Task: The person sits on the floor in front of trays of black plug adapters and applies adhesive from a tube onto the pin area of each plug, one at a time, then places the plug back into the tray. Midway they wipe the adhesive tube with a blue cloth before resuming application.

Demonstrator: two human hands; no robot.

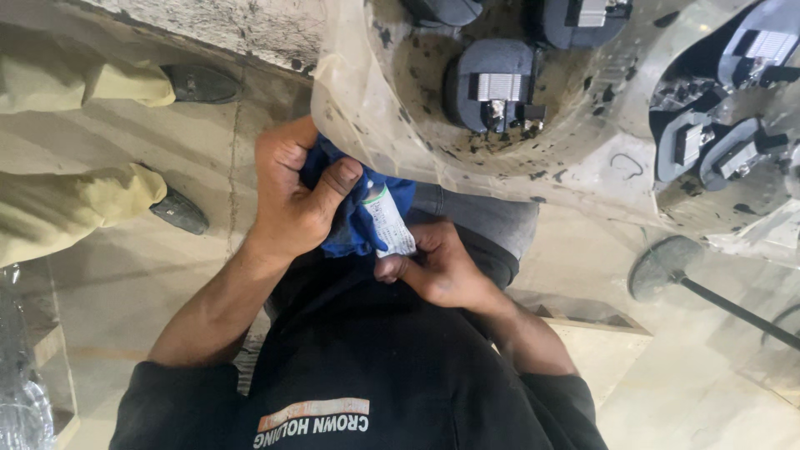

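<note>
The left hand (293, 193) is clenched around a bunched blue cloth (354, 218), thumb pressed on its top. Just beside the cloth, the right hand (437, 267) pinches the lower end of a small white tube (388, 221) lying against it. Above the cloth, a clear plastic bag (367, 100) holds dark wound coil parts (492, 83).
</note>
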